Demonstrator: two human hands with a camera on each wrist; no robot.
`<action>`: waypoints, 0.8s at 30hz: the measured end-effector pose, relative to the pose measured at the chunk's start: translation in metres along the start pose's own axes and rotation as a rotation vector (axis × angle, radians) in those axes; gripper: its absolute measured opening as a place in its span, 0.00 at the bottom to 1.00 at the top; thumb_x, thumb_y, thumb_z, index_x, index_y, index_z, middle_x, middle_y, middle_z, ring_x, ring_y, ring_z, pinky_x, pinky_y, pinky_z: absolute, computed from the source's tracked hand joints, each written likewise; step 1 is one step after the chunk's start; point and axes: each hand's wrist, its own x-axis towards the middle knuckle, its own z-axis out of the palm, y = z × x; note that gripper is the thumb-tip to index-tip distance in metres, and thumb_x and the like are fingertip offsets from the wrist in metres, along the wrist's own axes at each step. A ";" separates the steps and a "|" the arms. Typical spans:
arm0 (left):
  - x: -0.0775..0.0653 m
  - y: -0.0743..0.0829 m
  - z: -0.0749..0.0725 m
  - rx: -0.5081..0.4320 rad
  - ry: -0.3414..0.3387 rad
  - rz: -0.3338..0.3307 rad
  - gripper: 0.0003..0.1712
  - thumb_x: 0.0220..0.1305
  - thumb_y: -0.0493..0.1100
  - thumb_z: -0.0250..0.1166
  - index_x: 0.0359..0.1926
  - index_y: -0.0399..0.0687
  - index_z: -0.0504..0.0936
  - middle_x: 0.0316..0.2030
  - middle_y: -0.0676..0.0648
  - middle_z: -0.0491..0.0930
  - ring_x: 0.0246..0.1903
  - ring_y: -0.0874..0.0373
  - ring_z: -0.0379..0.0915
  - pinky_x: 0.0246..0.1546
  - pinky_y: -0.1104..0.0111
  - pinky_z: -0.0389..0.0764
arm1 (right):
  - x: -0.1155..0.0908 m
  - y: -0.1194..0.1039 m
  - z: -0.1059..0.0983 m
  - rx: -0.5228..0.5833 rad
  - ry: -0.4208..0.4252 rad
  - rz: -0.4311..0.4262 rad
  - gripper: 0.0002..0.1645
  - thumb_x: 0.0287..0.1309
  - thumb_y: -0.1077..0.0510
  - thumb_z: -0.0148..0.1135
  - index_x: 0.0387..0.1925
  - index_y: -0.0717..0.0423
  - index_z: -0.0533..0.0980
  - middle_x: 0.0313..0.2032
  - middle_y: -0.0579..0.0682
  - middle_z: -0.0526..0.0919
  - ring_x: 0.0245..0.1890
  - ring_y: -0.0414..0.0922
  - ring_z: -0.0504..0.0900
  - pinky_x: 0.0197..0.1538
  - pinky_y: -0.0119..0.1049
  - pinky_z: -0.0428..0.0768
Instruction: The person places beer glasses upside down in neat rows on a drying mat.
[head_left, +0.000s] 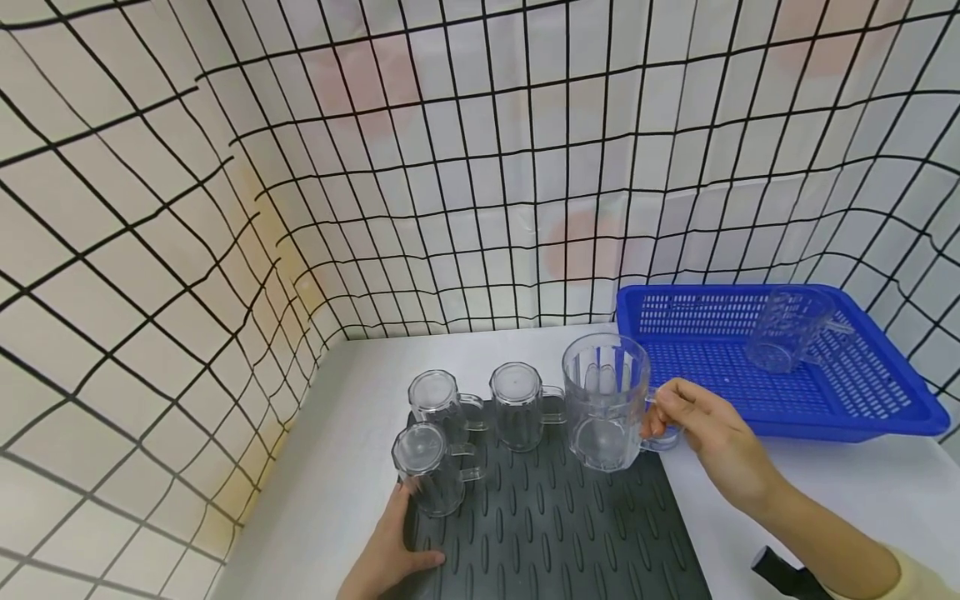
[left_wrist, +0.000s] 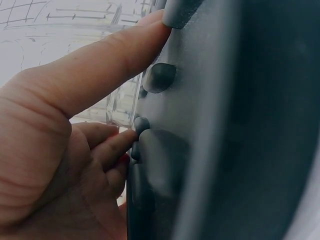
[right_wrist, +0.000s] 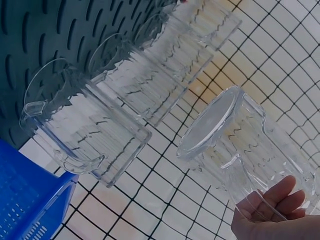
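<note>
My right hand point(head_left: 701, 437) holds a clear glass mug point(head_left: 607, 392) by its handle, mouth up, over the far right of the dark ribbed mat point(head_left: 551, 533). Behind it, another mug point(right_wrist: 90, 135) stands upside down on the mat; mostly its handle shows in the head view. To the left are more upturned mugs: a middle one point(head_left: 516, 408), a back left one point(head_left: 435, 396) and a front left one point(head_left: 429, 471). My left hand point(head_left: 390, 542) rests at the mat's left edge, fingers beside the front left mug, thumb point(left_wrist: 120, 60) on the mat.
A blue plastic basket point(head_left: 697, 423) stands at the right with one glass mug point(head_left: 787, 329) leaning in it. Black wire grid panels point(head_left: 480, 183) enclose the back and sides of the white table point(head_left: 300, 500). A black object point(head_left: 783, 575) lies by the right forearm.
</note>
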 end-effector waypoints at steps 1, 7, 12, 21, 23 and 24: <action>0.000 0.000 0.000 0.000 0.000 0.000 0.72 0.34 0.52 0.83 0.74 0.35 0.48 0.72 0.26 0.43 0.69 0.27 0.42 0.64 0.36 0.51 | 0.000 0.000 0.000 0.008 -0.015 -0.003 0.18 0.77 0.63 0.32 0.33 0.69 0.64 0.29 0.52 0.70 0.35 0.47 0.74 0.45 0.31 0.74; 0.001 0.001 0.001 -0.002 0.003 -0.006 0.73 0.34 0.51 0.84 0.74 0.35 0.48 0.72 0.26 0.43 0.69 0.27 0.42 0.64 0.36 0.51 | 0.003 0.003 0.000 0.025 -0.106 0.016 0.18 0.78 0.63 0.30 0.33 0.69 0.63 0.30 0.53 0.69 0.36 0.48 0.74 0.46 0.33 0.72; 0.001 0.001 0.002 -0.011 0.003 -0.001 0.73 0.33 0.50 0.84 0.74 0.35 0.48 0.73 0.27 0.43 0.70 0.28 0.42 0.64 0.36 0.51 | 0.005 0.007 -0.001 0.021 -0.166 0.032 0.18 0.78 0.63 0.29 0.34 0.68 0.64 0.31 0.53 0.70 0.37 0.48 0.74 0.46 0.34 0.73; 0.001 0.005 0.000 -0.011 0.016 -0.014 0.72 0.33 0.49 0.84 0.74 0.33 0.49 0.72 0.25 0.45 0.69 0.26 0.43 0.64 0.36 0.51 | 0.010 0.023 -0.001 0.086 -0.249 0.049 0.19 0.77 0.64 0.27 0.34 0.70 0.64 0.31 0.52 0.71 0.38 0.48 0.75 0.48 0.35 0.72; 0.000 0.006 -0.001 -0.011 0.023 -0.023 0.72 0.32 0.49 0.84 0.74 0.33 0.50 0.71 0.25 0.46 0.69 0.26 0.44 0.64 0.36 0.52 | 0.011 0.027 0.000 0.079 -0.257 0.057 0.19 0.77 0.63 0.28 0.34 0.69 0.64 0.31 0.52 0.71 0.38 0.48 0.75 0.49 0.35 0.72; 0.000 0.006 -0.001 -0.013 0.025 -0.029 0.72 0.32 0.49 0.84 0.74 0.34 0.50 0.72 0.26 0.46 0.69 0.27 0.44 0.64 0.37 0.52 | 0.011 0.029 0.001 0.077 -0.259 0.062 0.19 0.78 0.63 0.28 0.34 0.69 0.64 0.31 0.52 0.71 0.38 0.49 0.75 0.49 0.36 0.72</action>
